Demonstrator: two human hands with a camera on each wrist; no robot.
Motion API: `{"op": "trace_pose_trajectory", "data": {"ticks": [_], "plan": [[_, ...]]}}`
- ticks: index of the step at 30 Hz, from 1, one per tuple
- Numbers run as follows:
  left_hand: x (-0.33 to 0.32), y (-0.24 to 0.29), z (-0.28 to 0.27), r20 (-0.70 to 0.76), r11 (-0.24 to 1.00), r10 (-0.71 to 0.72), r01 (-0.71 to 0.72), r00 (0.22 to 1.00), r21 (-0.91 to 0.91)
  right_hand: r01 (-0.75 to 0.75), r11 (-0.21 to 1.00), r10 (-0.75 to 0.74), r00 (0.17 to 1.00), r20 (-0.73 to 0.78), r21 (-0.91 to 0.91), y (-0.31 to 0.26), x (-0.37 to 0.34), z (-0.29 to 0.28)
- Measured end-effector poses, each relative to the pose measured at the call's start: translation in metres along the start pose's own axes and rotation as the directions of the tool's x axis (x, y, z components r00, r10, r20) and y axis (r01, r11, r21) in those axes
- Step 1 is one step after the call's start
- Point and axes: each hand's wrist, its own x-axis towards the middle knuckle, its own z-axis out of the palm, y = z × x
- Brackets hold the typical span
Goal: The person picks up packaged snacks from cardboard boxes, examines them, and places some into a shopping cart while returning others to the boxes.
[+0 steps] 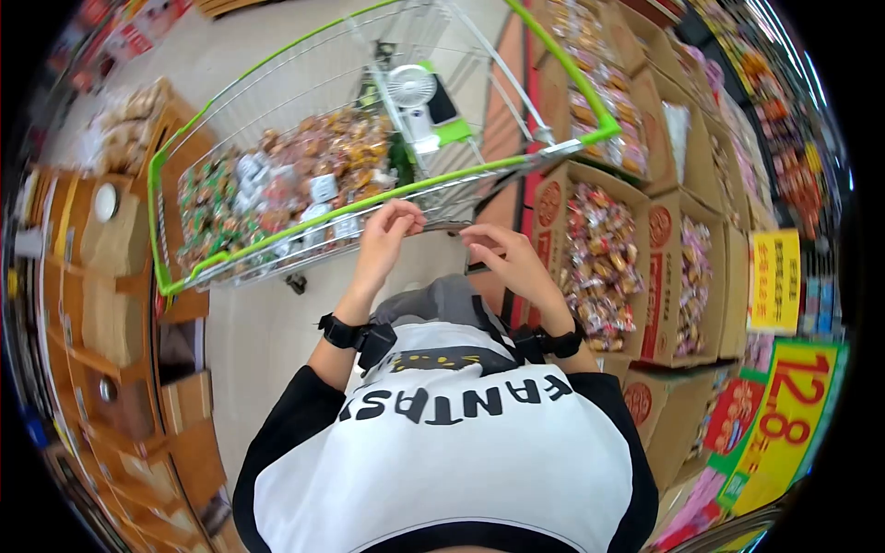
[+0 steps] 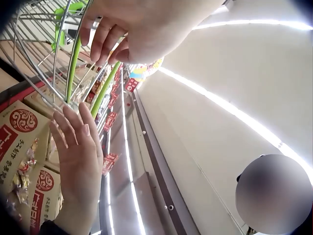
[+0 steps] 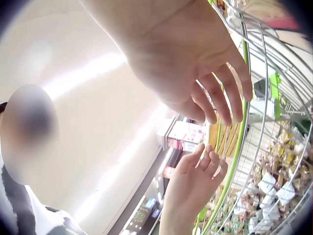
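Observation:
A shopping cart with a green rim point(image 1: 304, 224) and wire sides stands just ahead of me. My left hand point(image 1: 383, 241) is at the near rim, its fingers loosely bent with nothing in them. To its right my right hand point(image 1: 509, 260) hangs in front of the cart's corner, fingers spread and relaxed, holding nothing. In the right wrist view the right hand point(image 3: 190, 68) overlaps the green rim, and the left hand point(image 3: 193, 188) shows below it. Inside the cart lie many small wrapped snacks point(image 1: 304, 170). A white handheld fan point(image 1: 412, 88) rests by the cart's child-seat end.
On the right, cardboard boxes point(image 1: 654, 304) hold wrapped snacks point(image 1: 599, 258). A yellow price sign point(image 1: 788, 405) stands at lower right. Wooden shelving point(image 1: 138, 341) lines the left, with tan floor point(image 1: 253, 369) between it and me. Another person, blurred point(image 2: 274, 196), appears in the left wrist view.

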Motion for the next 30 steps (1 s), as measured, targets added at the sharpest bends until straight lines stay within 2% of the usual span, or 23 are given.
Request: {"op": "trace_pose_trajectory", "data": {"ticks": [4, 6, 8, 11, 12, 14, 16, 18, 21, 24, 27, 28, 30], "plan": [[0.015, 0.0, 0.028, 0.124, 0.999, -0.022, 0.018, 0.992, 0.035, -0.082, 0.995, 0.073, 0.987, -0.14, -0.054, 0.009, -0.027, -0.033], [0.021, -0.004, 0.044, 0.207, 1.0, -0.025, 0.021, 0.978, 0.021, -0.103, 0.993, 0.113, 0.962, -0.248, 0.053, 0.017, -0.042, -0.046], [0.023, -0.006, 0.061, 0.265, 0.998, -0.048, 0.039, 0.963, 0.042, -0.136, 0.989, 0.149, 0.94, -0.307, 0.063, 0.022, -0.056, -0.061], [0.024, -0.01, 0.085, 0.366, 0.996, -0.083, 0.067, 0.927, 0.056, -0.24, 0.97, 0.228, 0.859, -0.459, 0.034, 0.03, -0.08, -0.079], [0.024, -0.011, 0.092, 0.396, 0.995, -0.101, 0.082, 0.913, 0.065, -0.218, 0.975, 0.203, 0.812, -0.548, 0.038, 0.041, -0.086, -0.082], [0.025, -0.013, 0.103, 0.443, 0.993, -0.114, 0.084, 0.889, 0.086, -0.313, 0.947, 0.183, 0.718, -0.671, -0.076, 0.053, -0.104, -0.092], [0.025, -0.014, 0.113, 0.482, 0.991, -0.124, 0.083, 0.867, 0.107, -0.314, 0.949, 0.211, 0.672, -0.71, -0.015, 0.063, -0.12, -0.099], [0.023, -0.014, 0.122, 0.493, 0.987, -0.151, 0.107, 0.857, 0.117, -0.433, 0.9, 0.242, 0.588, -0.772, -0.048, 0.065, -0.134, -0.105], [0.021, -0.021, 0.135, 0.536, 0.977, -0.213, 0.161, 0.817, 0.143, -0.474, 0.88, 0.261, 0.546, -0.796, -0.036, 0.079, -0.15, -0.108], [0.02, -0.032, 0.145, 0.586, 0.969, -0.238, 0.149, 0.774, 0.196, -0.489, 0.872, 0.26, 0.523, -0.812, -0.036, 0.098, -0.162, -0.107], [0.017, -0.04, 0.154, 0.639, 0.964, -0.261, 0.162, 0.724, 0.21, -0.547, 0.837, 0.379, 0.571, -0.728, 0.007, 0.12, -0.169, -0.102], [0.015, -0.041, 0.157, 0.642, 0.963, -0.264, 0.163, 0.72, 0.213, -0.549, 0.836, 0.383, 0.567, -0.73, 0.012, 0.127, -0.169, -0.099], [0.012, -0.043, 0.161, 0.669, 0.958, -0.284, 0.175, 0.687, 0.227, -0.516, 0.856, 0.376, 0.621, -0.688, 0.002, 0.14, -0.164, -0.091]]}}
